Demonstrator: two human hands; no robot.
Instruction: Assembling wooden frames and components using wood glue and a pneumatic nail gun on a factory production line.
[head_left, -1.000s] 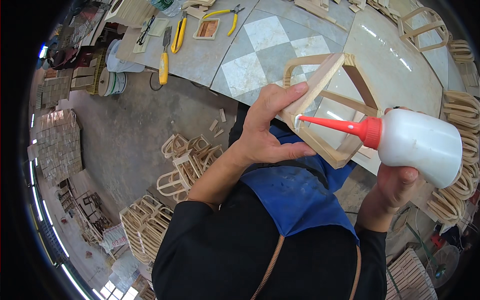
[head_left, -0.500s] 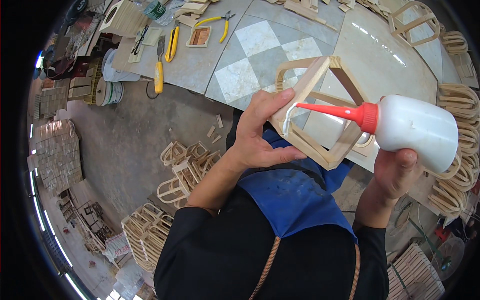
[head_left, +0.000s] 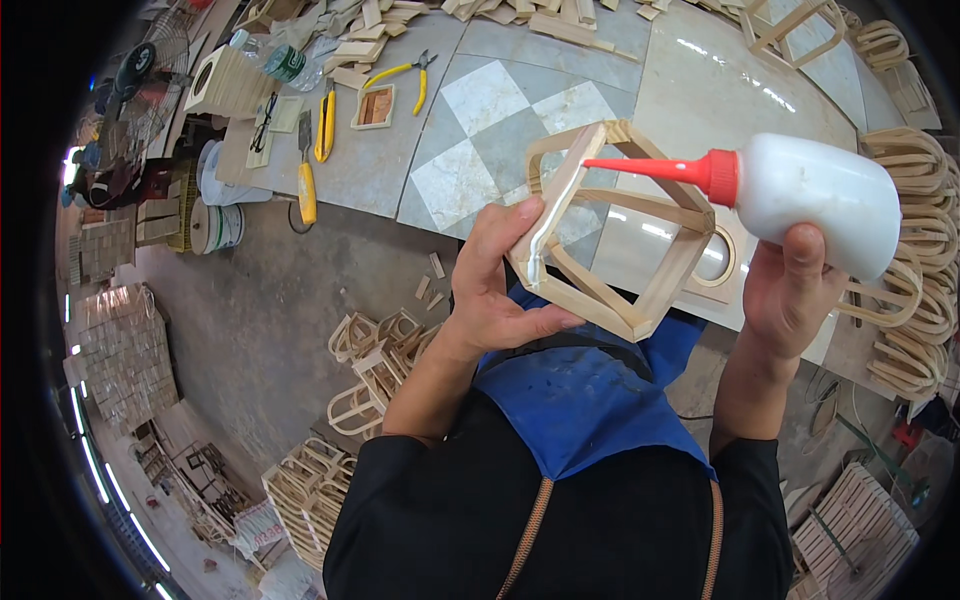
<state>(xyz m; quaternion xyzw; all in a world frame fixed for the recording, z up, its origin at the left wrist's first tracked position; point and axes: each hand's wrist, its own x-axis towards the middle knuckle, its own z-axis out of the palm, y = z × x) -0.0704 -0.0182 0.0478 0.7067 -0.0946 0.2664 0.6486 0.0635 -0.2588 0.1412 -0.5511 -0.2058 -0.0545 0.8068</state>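
Observation:
A small open wooden frame [head_left: 668, 288] is gripped at its left side by my left hand [head_left: 492, 275], thumb and fingers on the pale wood. Along the frame's left edge runs a line of white glue [head_left: 546, 232]. My right hand [head_left: 793, 285] holds a white squeeze bottle [head_left: 820, 205] on its side, thumb toward me. The bottle's long red nozzle [head_left: 650, 170] points left, and its tip is at the upper part of that glued edge. Some of my right fingers are hidden behind the bottle.
On the tiled table [head_left: 470, 150] lie yellow-handled pliers [head_left: 421, 85], a yellow-handled chisel [head_left: 306, 190], a yellow cutter [head_left: 325, 125] and wood offcuts [head_left: 365, 45]. A wooden piece with a round hole [head_left: 714, 285] sits behind the frame. Curved wooden frames [head_left: 910, 240] are stacked at right; more [head_left: 375, 365] lie on the floor.
The nozzle tip has moved up along the frame's left edge, and the white glue line is longer. Both hands have shifted slightly left in the picture.

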